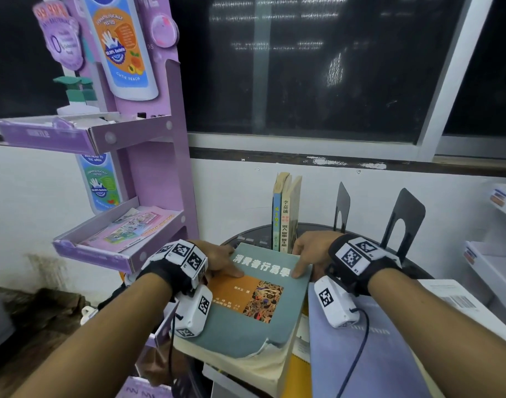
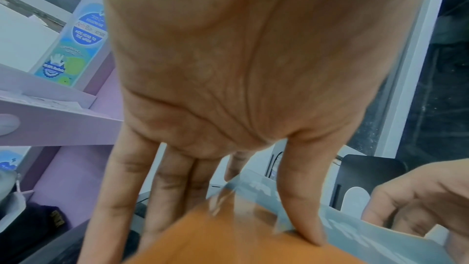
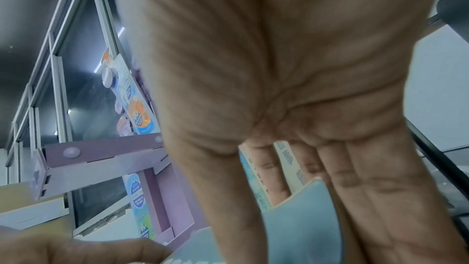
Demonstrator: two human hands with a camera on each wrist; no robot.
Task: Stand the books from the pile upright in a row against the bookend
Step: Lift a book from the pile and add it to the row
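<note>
A thick grey-green book with an orange band lies cover up on the pile at the round table's front. My left hand grips its far left corner, thumb on the cover and fingers over the edge. The right hand grips the far right corner the same way. The left wrist view shows the thumb pressing on the cover. Two thin books stand upright just behind. Right of them, across a gap, stand two black bookends.
A purple book lies flat under my right wrist, with a white book beside it. A purple cardboard display rack stands close on the left. The wall and a dark window are right behind the table.
</note>
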